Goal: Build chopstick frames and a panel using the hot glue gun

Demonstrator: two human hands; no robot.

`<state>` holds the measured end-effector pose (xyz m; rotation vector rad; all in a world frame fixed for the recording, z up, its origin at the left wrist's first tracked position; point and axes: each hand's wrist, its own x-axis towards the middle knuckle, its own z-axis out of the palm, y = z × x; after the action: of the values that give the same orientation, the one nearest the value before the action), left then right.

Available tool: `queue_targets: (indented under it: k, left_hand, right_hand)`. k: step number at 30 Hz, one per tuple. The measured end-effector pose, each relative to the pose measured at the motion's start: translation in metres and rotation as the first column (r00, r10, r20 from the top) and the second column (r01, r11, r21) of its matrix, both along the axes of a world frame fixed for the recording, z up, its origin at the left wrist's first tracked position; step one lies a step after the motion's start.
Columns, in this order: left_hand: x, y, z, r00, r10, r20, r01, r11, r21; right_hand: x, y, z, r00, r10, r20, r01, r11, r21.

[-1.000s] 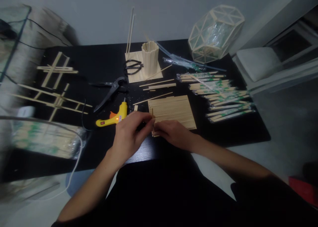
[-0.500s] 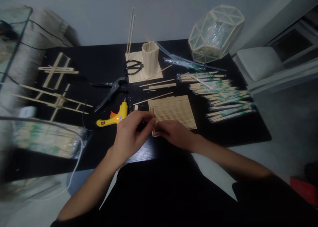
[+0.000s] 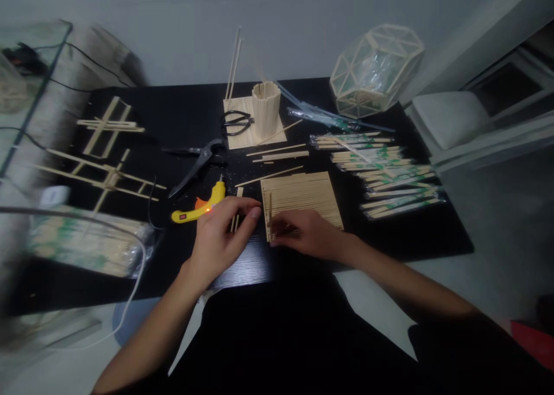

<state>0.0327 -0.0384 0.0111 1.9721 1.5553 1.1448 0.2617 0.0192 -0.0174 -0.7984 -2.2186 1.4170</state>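
A flat mat of glued wooden sticks lies on the black table. My right hand presses on the mat's near left corner, fingers curled around a short upright stick at the mat's edge. My left hand hovers just left of the mat, fingers curled, thumb out, with short stick pieces showing between the fingers. A yellow glue gun with a lit orange light lies just beyond my left hand.
Black pliers and scissors lie behind the glue gun. A stick cup stands on a stick base. Wrapped chopsticks lie to the right, a stick polyhedron at the back right, stick frames to the left, a bagged bundle at the near left.
My left hand has drawn back left from the mat's corner, away from my right hand. The view has shifted slightly downward.
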Motion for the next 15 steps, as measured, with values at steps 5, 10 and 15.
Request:
queue_targets:
  k: [5, 10, 15]
  left_hand:
    - [-0.012, 0.002, 0.003, 0.998, 0.061, -0.019, -0.061, 0.998, -0.007]
    - [-0.022, 0.011, 0.013, 0.992, 0.113, -0.056, -0.113, 0.994, -0.005]
    - [-0.030, 0.027, 0.022, 0.986, 0.127, -0.107, -0.122, 0.991, 0.044]
  right_hand:
    - [0.007, 0.017, 0.000, 0.999, -0.049, -0.011, 0.049, 0.995, 0.087]
    - [0.014, 0.034, -0.015, 0.988, -0.110, 0.108, 0.051, 0.894, 0.445]
    - [0.020, 0.033, -0.029, 0.907, -0.128, 0.401, -0.094, 0.868, 0.488]
